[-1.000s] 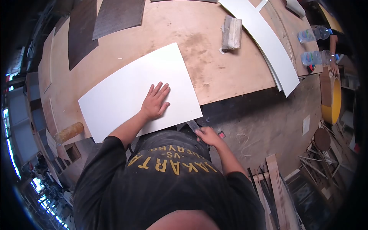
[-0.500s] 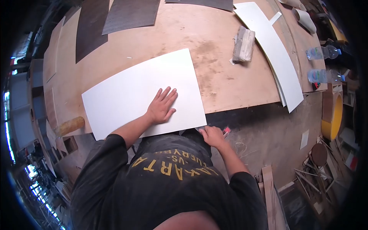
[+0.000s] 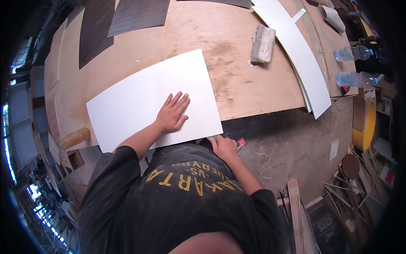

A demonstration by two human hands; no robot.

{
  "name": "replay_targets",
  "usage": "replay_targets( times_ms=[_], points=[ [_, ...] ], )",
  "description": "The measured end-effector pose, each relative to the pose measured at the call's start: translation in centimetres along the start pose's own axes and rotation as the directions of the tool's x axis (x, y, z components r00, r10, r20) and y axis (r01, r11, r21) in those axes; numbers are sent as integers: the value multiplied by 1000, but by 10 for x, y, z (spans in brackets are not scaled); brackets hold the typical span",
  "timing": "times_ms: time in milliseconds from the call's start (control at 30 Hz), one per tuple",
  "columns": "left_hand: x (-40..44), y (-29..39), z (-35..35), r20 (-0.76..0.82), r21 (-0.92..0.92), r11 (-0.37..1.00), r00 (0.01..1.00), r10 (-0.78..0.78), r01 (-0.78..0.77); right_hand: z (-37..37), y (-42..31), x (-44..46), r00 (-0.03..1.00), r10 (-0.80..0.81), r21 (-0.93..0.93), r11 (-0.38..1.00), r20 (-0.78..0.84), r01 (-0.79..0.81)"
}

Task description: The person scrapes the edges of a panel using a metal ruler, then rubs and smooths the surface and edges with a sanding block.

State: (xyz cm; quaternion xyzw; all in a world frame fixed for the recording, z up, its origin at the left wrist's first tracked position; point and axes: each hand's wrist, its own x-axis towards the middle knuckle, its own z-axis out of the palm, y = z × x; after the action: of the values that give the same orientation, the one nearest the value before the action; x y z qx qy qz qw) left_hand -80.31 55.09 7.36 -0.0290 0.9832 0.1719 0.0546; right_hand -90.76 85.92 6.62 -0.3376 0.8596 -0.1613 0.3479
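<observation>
A white panel (image 3: pixel 127 101) lies on the wooden table, its near edge overhanging toward my body. My left hand (image 3: pixel 172 113) rests flat on the panel with its fingers spread. Just off the panel's near right corner, my right hand (image 3: pixel 224 147) is closed round a flat tool, mostly hidden under the fingers. A red end (image 3: pixel 241 142) shows beyond that hand on its right side.
On the table (image 3: pixel 241 97) are dark sheets (image 3: pixel 139 17), a wrapped block (image 3: pixel 263 43), long white strips (image 3: pixel 296 46) and two plastic bottles (image 3: pixel 355 79). A brown roll (image 3: pixel 74 139) sits at the left edge. Scrap wood (image 3: pixel 351 190) stands at the right.
My right hand has moved up to the panel's near right corner, and less of the flat tool shows. My left hand stays flat on the panel. The view has shifted slightly.
</observation>
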Motion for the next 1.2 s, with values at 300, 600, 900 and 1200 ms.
replay_targets(
  times_ms=[300,600,900,1200],
  points=[
    [-3,1,0,-28,-21,1000,1000,-10,9,-4,34,-14,821,-447,-263,891,-356,370],
    [-6,0,4,-56,-35,999,998,2,-4,-43,65,25,727,-607,-435,777,-322,456],
    [-7,-2,7,-37,3,1000,999,14,-14,-81,70,23,736,-666,-428,704,-118,568],
    [-4,0,6,-22,23,1000,1000,4,-4,-80,97,71,605,-795,-503,540,-43,675]
  ],
)
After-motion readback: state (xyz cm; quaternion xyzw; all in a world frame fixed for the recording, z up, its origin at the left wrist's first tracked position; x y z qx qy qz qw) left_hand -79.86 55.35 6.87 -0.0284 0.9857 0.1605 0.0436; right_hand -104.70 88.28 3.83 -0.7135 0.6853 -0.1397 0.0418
